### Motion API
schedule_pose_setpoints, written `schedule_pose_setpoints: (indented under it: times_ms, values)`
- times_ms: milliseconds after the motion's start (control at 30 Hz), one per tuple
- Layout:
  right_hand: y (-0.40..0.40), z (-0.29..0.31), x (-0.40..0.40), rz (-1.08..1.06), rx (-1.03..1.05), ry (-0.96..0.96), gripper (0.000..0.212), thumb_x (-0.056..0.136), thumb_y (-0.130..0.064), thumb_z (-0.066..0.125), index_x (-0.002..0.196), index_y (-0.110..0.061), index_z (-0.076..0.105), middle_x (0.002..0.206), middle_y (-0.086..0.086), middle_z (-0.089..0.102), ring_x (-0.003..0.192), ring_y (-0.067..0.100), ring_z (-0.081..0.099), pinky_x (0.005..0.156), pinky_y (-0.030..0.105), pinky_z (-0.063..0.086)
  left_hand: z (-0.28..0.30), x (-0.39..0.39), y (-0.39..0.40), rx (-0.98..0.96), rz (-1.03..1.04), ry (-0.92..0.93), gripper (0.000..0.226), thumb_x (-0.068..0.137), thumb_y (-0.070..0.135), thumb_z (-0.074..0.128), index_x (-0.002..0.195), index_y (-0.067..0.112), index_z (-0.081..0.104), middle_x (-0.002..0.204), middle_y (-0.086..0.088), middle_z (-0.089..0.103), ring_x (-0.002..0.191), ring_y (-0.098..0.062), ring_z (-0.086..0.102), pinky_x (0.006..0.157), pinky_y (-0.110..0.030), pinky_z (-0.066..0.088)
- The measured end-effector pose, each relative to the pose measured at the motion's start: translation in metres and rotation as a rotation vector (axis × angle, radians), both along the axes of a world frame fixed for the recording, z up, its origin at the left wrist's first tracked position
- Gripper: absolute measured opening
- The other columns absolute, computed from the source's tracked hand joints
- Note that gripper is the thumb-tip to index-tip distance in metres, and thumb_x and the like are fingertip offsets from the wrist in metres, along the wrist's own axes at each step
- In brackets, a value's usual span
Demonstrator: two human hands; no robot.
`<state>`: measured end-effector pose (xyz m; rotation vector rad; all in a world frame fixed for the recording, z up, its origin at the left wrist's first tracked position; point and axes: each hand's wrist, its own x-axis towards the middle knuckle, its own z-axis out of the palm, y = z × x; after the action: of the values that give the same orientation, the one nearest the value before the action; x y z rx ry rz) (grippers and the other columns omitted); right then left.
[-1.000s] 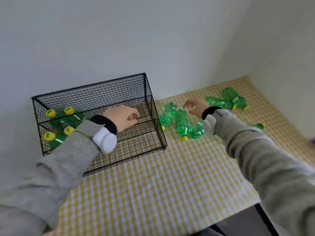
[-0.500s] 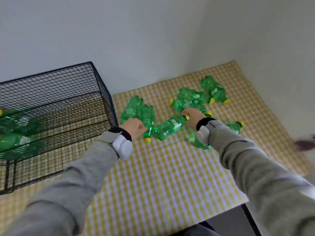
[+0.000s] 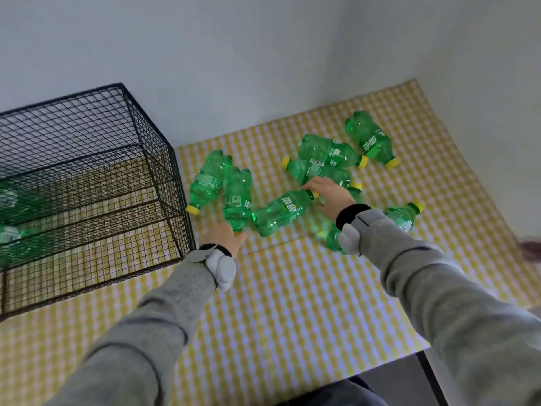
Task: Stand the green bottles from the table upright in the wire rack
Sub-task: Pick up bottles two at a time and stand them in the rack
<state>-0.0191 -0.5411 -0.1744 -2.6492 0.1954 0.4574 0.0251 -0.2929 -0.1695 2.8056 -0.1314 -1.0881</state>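
Note:
Several green bottles with yellow caps lie on their sides on the yellow checked cloth. My left hand [image 3: 226, 234] is closed around the neck of one lying bottle [image 3: 238, 197], hiding its cap. My right hand [image 3: 330, 196] has its fingers wrapped over the cap end of the neighbouring bottle [image 3: 281, 213]. Both bottles rest on the table. The black wire rack [image 3: 152, 159] stands at the left, and green bottles inside it [image 3: 7, 200] show blurred at the frame's edge. Another bottle [image 3: 332, 239] lies partly under my right wrist.
More lying bottles: one beside the rack [image 3: 205, 180], three at the back [image 3: 330, 150] [image 3: 371, 140] [image 3: 317, 171], one at the right [image 3: 404, 215]. A white wall runs behind and to the right. The table's front edge [image 3: 380, 367] is at lower right.
My left hand came out of the rack and moved right onto a lying bottle's neck. My right hand shifted to the cap of the middle bottle. The view turned right.

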Motion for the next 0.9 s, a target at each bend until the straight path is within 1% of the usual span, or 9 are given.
schedule_pose_setpoints:
  times_ms: [100,233,333,467,500,567,667,767,900]
  values:
    - [0.002,0.0,0.003,0.008,-0.01,-0.006,0.048,0.085,0.006,0.051,0.129,-0.013,0.052,0.135,0.005,0.05,0.122,0.026,0.05,0.095,0.043,0.049,0.004,-0.004,0.003,-0.036,0.101,-0.025,0.046,0.093,0.032,0.047,0.053,0.013,0.035,0.048,0.0,0.038,0.041,-0.016,0.033,0.043,-0.021,0.024]
    - [0.002,-0.003,0.004,0.029,-0.015,0.013,0.058,0.084,0.012,0.046,0.136,-0.015,0.045,0.14,0.005,0.046,0.124,0.028,0.048,0.1,0.04,0.046,0.009,-0.008,0.009,-0.069,0.143,-0.101,0.043,0.093,0.034,0.045,0.056,0.013,0.04,0.046,0.003,0.042,0.04,-0.015,0.037,0.043,-0.02,0.024]
    - [0.005,-0.005,0.003,0.046,-0.018,0.051,0.066,0.084,0.015,0.044,0.142,-0.015,0.036,0.148,0.005,0.039,0.129,0.03,0.042,0.105,0.042,0.042,0.015,-0.011,0.01,-0.083,0.159,-0.196,0.034,0.092,0.041,0.043,0.077,0.01,0.049,0.051,0.004,0.042,0.044,-0.014,0.038,0.049,-0.024,0.029]
    - [0.01,-0.003,0.011,-0.012,-0.048,0.057,0.047,0.085,0.008,0.049,0.128,-0.012,0.051,0.13,0.009,0.052,0.115,0.032,0.054,0.095,0.044,0.048,0.033,-0.013,0.01,-0.079,0.071,-0.263,0.04,0.096,0.044,0.038,0.104,0.007,0.05,0.057,0.007,0.043,0.054,-0.019,0.045,0.056,-0.026,0.033]
    - [0.01,0.0,0.014,-0.005,-0.061,0.084,0.042,0.085,0.005,0.051,0.124,-0.012,0.053,0.127,0.01,0.053,0.113,0.032,0.056,0.094,0.043,0.049,0.039,-0.014,0.011,-0.078,0.039,-0.285,0.041,0.096,0.045,0.037,0.105,0.007,0.049,0.06,0.005,0.046,0.06,-0.021,0.048,0.057,-0.027,0.035]
    - [0.01,0.007,0.014,0.019,-0.085,0.139,0.038,0.085,-0.001,0.057,0.122,-0.012,0.054,0.126,0.01,0.053,0.114,0.031,0.055,0.095,0.042,0.047,0.048,-0.012,0.013,-0.082,-0.009,-0.325,0.041,0.096,0.048,0.036,0.097,0.009,0.046,0.075,-0.003,0.055,0.073,-0.027,0.056,0.062,-0.03,0.038]
    - [0.01,0.019,0.01,-0.035,-0.032,0.141,0.043,0.085,-0.011,0.064,0.125,-0.011,0.049,0.131,0.01,0.054,0.118,0.03,0.054,0.099,0.04,0.045,0.061,-0.005,0.019,-0.053,-0.087,-0.364,0.044,0.096,0.05,0.035,0.097,0.009,0.049,0.086,-0.008,0.055,0.09,-0.032,0.064,0.066,-0.032,0.038]
    - [0.015,0.038,0.008,-0.125,0.084,0.066,0.041,0.087,-0.012,0.063,0.124,-0.007,0.046,0.131,0.012,0.054,0.115,0.031,0.055,0.093,0.036,0.043,0.074,0.004,0.026,-0.013,-0.118,-0.375,0.051,0.095,0.053,0.033,0.099,0.007,0.055,0.093,-0.012,0.063,0.091,-0.032,0.064,0.068,-0.031,0.038]
    - [0.038,0.075,0.016,-0.095,0.131,-0.017,0.036,0.09,-0.013,0.059,0.12,0.0,0.046,0.124,0.019,0.054,0.103,0.032,0.056,0.085,0.036,0.043,0.095,0.01,0.043,-0.004,-0.195,-0.405,0.053,0.094,0.054,0.032,0.097,0.008,0.059,0.099,-0.012,0.067,0.075,-0.026,0.054,0.067,-0.03,0.038]
